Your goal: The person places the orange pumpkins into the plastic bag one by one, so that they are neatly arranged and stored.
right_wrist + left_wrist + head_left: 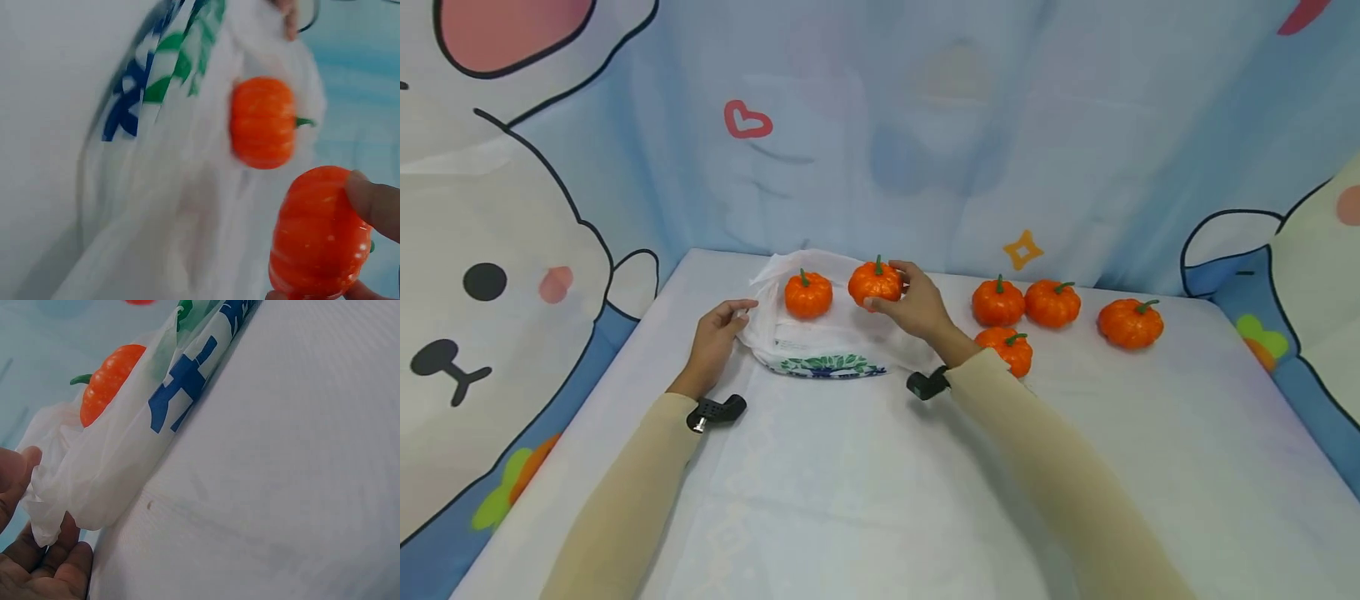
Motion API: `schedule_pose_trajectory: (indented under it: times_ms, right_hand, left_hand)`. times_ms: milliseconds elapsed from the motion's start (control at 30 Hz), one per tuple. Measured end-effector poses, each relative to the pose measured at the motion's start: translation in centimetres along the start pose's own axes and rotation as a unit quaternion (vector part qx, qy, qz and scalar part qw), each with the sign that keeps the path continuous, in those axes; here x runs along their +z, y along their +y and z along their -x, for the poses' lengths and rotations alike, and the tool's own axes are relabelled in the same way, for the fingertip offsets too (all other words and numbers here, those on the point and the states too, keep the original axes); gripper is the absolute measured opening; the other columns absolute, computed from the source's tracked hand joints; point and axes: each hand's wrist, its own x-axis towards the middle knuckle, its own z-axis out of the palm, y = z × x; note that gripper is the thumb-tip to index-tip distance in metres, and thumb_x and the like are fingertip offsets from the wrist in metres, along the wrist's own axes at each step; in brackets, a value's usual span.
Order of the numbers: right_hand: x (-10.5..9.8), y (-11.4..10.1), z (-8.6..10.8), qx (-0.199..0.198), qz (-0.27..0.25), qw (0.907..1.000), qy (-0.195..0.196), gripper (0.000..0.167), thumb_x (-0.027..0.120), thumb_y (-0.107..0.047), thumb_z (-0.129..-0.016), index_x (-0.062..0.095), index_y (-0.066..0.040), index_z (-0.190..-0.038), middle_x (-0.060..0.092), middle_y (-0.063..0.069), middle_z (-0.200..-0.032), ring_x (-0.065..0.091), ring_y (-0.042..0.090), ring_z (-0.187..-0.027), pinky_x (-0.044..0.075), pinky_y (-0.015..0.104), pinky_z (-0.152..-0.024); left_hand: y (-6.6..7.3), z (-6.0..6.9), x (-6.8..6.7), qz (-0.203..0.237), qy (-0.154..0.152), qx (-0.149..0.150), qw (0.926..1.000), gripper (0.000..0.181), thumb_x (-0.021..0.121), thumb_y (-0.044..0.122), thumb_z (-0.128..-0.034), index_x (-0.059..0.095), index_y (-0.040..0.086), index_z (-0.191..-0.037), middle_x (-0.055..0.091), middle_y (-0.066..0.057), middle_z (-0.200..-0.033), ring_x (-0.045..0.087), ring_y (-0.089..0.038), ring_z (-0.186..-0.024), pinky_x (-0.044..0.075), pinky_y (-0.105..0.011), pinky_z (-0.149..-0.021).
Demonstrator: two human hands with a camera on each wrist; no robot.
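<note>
Pale blue fabric [880, 208] hangs behind a white-covered table [820, 483], which bears one plastic bag [880, 329] and six small orange pumpkins with green stems: one on the bag, one held over it, four to its right.

At the left, the left hand [711, 342] holds the bag's edge, thumb on one side of the plastic and fingers on the other. One pumpkin [808, 296] rests on the white plastic near that hand. Along the bag's front runs green and blue printing. Next comes the held pumpkin [876, 283], gripped between the thumb and fingers of the right hand [922, 310], above the bag's right part; whether it touches the plastic I cannot tell.

Further right, three pumpkins stand close together: two behind [997, 302] [1052, 303] and one in front [1009, 350], partly hidden by the beige sleeve [1045, 442]. One more pumpkin [1131, 323] sits apart at the far right.

Two black bands, one on each wrist, show below the hands. On the backdrop, left to right, are a large cartoon animal [550, 217], one red heart [749, 133], one yellow star [1025, 237] and another cartoon animal [1322, 275].
</note>
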Motion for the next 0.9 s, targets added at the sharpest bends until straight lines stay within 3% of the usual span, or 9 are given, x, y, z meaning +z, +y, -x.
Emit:
schedule_pose_trajectory:
  times_ms: [100,233,567,700,800,900]
  right_hand:
    - [2.0,0.2,-2.0,0.026,0.027,0.9993,0.000,0.080,0.075,-0.030,-0.085,0.034,-0.010,-0.151,0.043,0.014,-0.152,0.045,0.032,-0.136,0.039,0.046,-0.114]
    - [3.5,0.4,-3.3,0.032,0.059,0.9977,0.000,0.080,0.075,-0.029,-0.085,0.034,-0.005,-0.150,0.045,0.016,-0.149,0.045,0.033,-0.136,0.037,0.044,-0.115]
    - [4.2,-0.6,-3.3,0.027,0.106,0.9939,-0.014,0.089,0.073,-0.032,-0.085,0.023,-0.005,-0.155,0.039,0.021,-0.151,0.042,0.037,-0.137,0.036,0.049,-0.116]
    - [2.7,-1.6,-1.1,-0.024,0.109,0.9936,-0.017,0.086,0.071,-0.033,-0.087,0.025,-0.008,-0.156,0.035,0.019,-0.155,0.036,0.038,-0.142,0.033,0.053,-0.116]
    - [0.5,-1.9,2.5,-0.077,0.106,0.9913,-0.014,0.079,0.069,-0.031,-0.089,0.030,-0.012,-0.154,0.035,0.015,-0.157,0.035,0.035,-0.143,0.035,0.054,-0.115]
    - [-1.6,-1.0,6.5,-0.132,0.110,0.9847,0.030,0.071,0.071,-0.026,-0.089,0.038,-0.011,-0.150,0.039,0.015,-0.154,0.036,0.036,-0.141,0.031,0.056,-0.115]
  left_hand:
    - [0.0,0.0,0.4,0.002,-0.007,0.000,1.0000,0.033,0.047,0.007,-0.1014,0.056,-0.001,-0.132,0.046,-0.014,-0.149,0.026,-0.021,-0.150,0.020,-0.039,-0.124]
    - [0.0,0.1,0.7,0.001,-0.007,-0.001,1.0000,0.033,0.047,0.007,-0.1011,0.057,0.000,-0.131,0.046,-0.014,-0.149,0.025,-0.021,-0.150,0.018,-0.040,-0.124]
    - [-0.2,-0.1,0.4,0.000,-0.002,0.012,0.9999,0.032,0.048,0.006,-0.1005,0.058,-0.001,-0.130,0.048,-0.015,-0.147,0.027,-0.022,-0.150,0.017,-0.039,-0.124]
    - [-0.2,0.0,0.1,-0.002,0.002,0.009,1.0000,0.031,0.048,0.007,-0.1007,0.059,0.001,-0.129,0.049,-0.014,-0.147,0.029,-0.021,-0.149,0.019,-0.039,-0.124]
    - [-0.2,0.1,0.2,-0.003,0.001,0.005,1.0000,0.032,0.048,0.008,-0.1010,0.059,0.001,-0.130,0.049,-0.014,-0.147,0.029,-0.021,-0.148,0.020,-0.039,-0.124]
    - [-0.3,0.2,0.2,-0.003,0.000,0.005,1.0000,0.032,0.048,0.007,-0.1009,0.058,-0.001,-0.130,0.048,-0.015,-0.147,0.029,-0.022,-0.148,0.019,-0.039,-0.124]
